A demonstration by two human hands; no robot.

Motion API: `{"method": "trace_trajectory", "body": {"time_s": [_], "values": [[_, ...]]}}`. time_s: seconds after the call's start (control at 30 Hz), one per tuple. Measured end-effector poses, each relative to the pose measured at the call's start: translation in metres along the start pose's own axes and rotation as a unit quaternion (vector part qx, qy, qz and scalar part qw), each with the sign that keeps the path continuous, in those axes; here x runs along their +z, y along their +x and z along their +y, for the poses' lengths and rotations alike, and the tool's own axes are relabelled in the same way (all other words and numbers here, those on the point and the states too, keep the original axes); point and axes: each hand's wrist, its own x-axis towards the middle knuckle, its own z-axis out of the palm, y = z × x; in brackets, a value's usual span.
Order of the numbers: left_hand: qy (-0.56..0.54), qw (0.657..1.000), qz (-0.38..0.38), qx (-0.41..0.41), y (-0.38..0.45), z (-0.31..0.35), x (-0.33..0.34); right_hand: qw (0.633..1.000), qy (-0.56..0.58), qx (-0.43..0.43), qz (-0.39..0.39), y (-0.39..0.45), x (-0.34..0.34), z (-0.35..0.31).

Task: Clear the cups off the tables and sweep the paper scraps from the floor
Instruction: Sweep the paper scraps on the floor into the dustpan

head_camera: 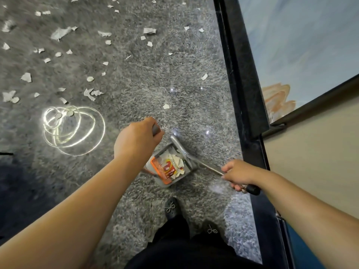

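Taking the grey dustpan (171,167) on the speckled grey floor (136,98) as the landmark, torn white paper scraps (62,33) lie scattered well up and to the left of it, with a few lone pieces nearer, just above it. Lower on the left, level with the pan's top, a bright looping light reflection (71,130) shines on the floor. The left hand (138,138) sits just above and left of the dustpan, fingers curled tight round a grey handle (156,129) whose far end is hidden by the hand. The dustpan itself holds white scraps, a red-and-yellow wrapper and an orange comb edge (160,170). Its metal dustpan handle (204,164) slants down to the right, where the right hand (240,174) grips it near the black end. Black shoes (172,207) stand just below the pan. A dark door frame (242,74) runs to its right.
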Motion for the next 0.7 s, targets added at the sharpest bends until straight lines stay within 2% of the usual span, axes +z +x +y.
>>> {"method": "trace_trajectory", "body": {"time_s": [0.2,0.4,0.5,0.7], "values": [[-0.002,1.0,0.007,0.0,-0.017,-0.007,0.002,0.999,0.03,-0.01,-0.025,-0.024,0.011,0.006],[-0.038,0.999,0.025,-0.007,-0.032,-0.025,-0.003,0.999,0.029,-0.03,0.008,-0.044,0.02,-0.001],[-0.061,0.996,0.043,-0.044,-0.044,-0.046,-0.009,0.998,0.013,-0.046,0.03,-0.046,0.018,-0.014],[-0.099,0.981,0.092,-0.138,-0.073,-0.094,-0.022,0.998,-0.016,-0.059,0.027,-0.036,0.025,-0.06]]}}
